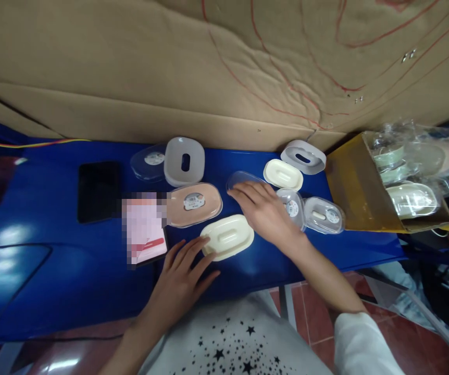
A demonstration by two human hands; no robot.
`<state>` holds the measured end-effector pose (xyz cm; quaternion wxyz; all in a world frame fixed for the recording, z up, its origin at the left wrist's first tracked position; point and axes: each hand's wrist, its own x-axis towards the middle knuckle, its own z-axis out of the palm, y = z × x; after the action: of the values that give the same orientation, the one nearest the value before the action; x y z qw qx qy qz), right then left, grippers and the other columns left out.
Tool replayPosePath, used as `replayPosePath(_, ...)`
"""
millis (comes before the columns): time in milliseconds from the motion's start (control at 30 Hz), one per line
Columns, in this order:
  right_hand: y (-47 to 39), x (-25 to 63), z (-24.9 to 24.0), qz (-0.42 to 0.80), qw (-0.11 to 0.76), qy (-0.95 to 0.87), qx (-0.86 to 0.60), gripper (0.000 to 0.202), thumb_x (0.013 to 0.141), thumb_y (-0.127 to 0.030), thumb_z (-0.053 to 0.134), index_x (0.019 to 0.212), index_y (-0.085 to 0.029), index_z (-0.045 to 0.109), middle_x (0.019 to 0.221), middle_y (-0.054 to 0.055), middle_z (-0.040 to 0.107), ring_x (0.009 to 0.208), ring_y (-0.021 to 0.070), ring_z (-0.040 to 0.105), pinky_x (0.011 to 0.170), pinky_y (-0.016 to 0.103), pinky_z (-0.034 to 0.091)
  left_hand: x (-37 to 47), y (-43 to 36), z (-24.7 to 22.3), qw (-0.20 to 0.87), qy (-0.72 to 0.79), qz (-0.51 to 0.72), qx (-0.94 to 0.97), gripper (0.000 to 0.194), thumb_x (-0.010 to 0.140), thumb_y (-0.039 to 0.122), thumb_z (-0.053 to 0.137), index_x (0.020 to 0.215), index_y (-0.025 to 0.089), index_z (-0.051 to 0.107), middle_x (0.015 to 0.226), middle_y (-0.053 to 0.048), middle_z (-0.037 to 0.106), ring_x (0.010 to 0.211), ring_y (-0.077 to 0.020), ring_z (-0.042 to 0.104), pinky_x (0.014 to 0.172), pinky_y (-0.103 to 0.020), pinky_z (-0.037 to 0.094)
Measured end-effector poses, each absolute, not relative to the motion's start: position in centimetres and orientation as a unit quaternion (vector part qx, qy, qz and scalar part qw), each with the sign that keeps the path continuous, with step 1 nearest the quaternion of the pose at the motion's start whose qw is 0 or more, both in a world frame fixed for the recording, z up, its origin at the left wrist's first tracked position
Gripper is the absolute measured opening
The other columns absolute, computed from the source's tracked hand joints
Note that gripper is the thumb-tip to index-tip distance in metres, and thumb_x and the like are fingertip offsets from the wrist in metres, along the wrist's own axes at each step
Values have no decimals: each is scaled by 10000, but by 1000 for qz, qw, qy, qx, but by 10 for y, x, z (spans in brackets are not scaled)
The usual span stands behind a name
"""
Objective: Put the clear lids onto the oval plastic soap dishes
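Your left hand rests open-fingered against the cream oval plastic soap-dish tray, its fingertips touching the rim at 8 o'clock, while your right hand lies flat, gripping nothing, reaching the clear oval plastic lid at 1 o'clock; judged step: pairing parts, needing a pinch next.

A black phone on the blue table; cardboard box of bagged dishes at right

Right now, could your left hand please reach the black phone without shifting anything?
Probably yes. The left hand rests at the cream tray, and the black phone lies flat further left; only the pixelated card sits between them, low enough to pass over.
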<state>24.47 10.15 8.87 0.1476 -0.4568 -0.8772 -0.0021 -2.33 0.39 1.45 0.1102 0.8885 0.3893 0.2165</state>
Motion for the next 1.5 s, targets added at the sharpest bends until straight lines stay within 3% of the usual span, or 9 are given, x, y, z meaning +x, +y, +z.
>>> replayPosePath(167,198,202,74,-28,67,-941,-330,381,1091,-36,447,1391,-118,667,1520,163,673,1450,297,576,1195,505,454,-20,4,11,118,403,247,873,179,1065,185,664,1238,229,684,1396,-136,710,1307,-337,670,1037,-525,551)
replayPosePath(267,236,185,66,-5,34,-956,-291,303,1076,-35,489,1268,-127,705,1389,157,745,1378,287,628,1181,492,458,-18,4,12,142,411,268,859,146,1065,179,660,1201,221,691,1359,-134,714,1310,-328,662,1019,-511,580)
replayPosePath(367,228,197,80,21,86,-951,-298,179,1121,-164,540,1183,-151,707,1288,142,769,1323,279,659,1175,486,473,-18,4,14,163,422,276,848,84,1055,181,665,1126,218,691,1421,-145,663,1310,-316,661,1029,-508,609)
replayPosePath(467,169,227,108,31,167,-925,-340,241,1166,-326,511,1186,-172,696,1207,115,773,1231,263,693,1176,486,491,-21,5,14,215,425,278,834,84,1046,196,677,1123,225,660,1581,-156,530,1427,-331,604,1122,-541,598)
replayPosePath(667,31,248,118,30,110,-916,-385,250,1126,-195,583,1359,-175,672,1166,90,790,1078,238,704,1099,458,553,-28,2,4,313,441,304,784,693,1017,276,748,1623,275,412,1756,-200,328,1521,-377,548,1165,-562,595)
replayPosePath(800,4,230,84,33,82,-927,-364,255,1108,-147,593,1332,-178,711,1156,70,800,1054,228,701,1078,437,565,-29,-1,1,346,444,308,767,947,1010,321,765,1750,329,174,1782,-188,320,1601,-398,443,1198,-618,548)
replayPosePath(967,3,215,60,49,76,-937,-339,252,1110,-183,611,1340,-173,715,1156,74,787,1087,230,683,1049,413,566,-28,-2,2,359,444,274,774,901,1031,311,733,1755,334,197,1782,-169,324,1586,-360,476,1182,-542,575)
replayPosePath(1267,-3,220,42,57,101,-937,-331,244,1110,-195,624,1327,-220,731,1140,59,779,1088,206,685,1063,378,576,-24,-3,1,292,415,294,810,640,1036,156,653,1631,230,431,1763,-215,335,1613,-393,417,1220,-609,529)
replayPosePath(1500,3,237,40,105,115,-909,-386,377,1095,-141,634,1455,-247,674,1462,55,737,1483,214,596,1314,510,460,-26,2,1,265,417,298,817,624,1040,136,645,1623,240,451,1744,-221,378,1590,-400,457,1188,-615,557)
